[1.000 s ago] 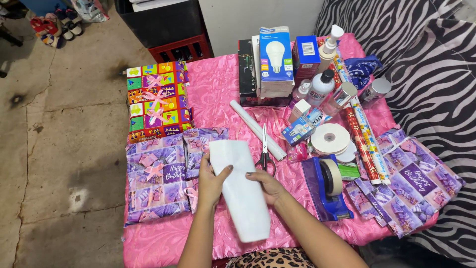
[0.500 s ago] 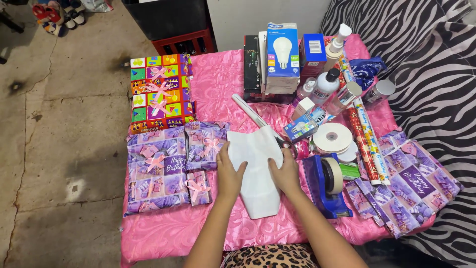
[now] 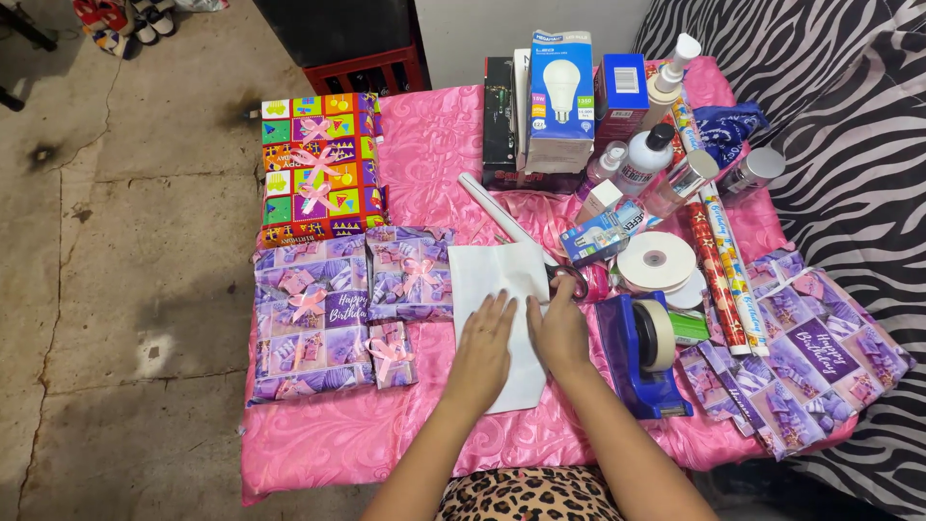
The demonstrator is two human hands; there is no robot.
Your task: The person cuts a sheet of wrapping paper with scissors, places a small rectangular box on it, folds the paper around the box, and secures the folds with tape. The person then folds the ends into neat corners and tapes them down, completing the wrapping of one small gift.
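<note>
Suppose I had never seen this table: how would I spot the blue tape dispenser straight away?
Start at the pink satin cloth covering the table and find the white sheet under both flat hands. Just right of the right hand stands the tape dispenser: the only solid dark blue thing there, carrying a cream roll of tape.

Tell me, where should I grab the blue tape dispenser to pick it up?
Probably grab the blue tape dispenser by its long flat sides, coming down from above. It stands upright on the pink cloth, and the tape roll sits on top, so pinch the body below the roll.
</note>
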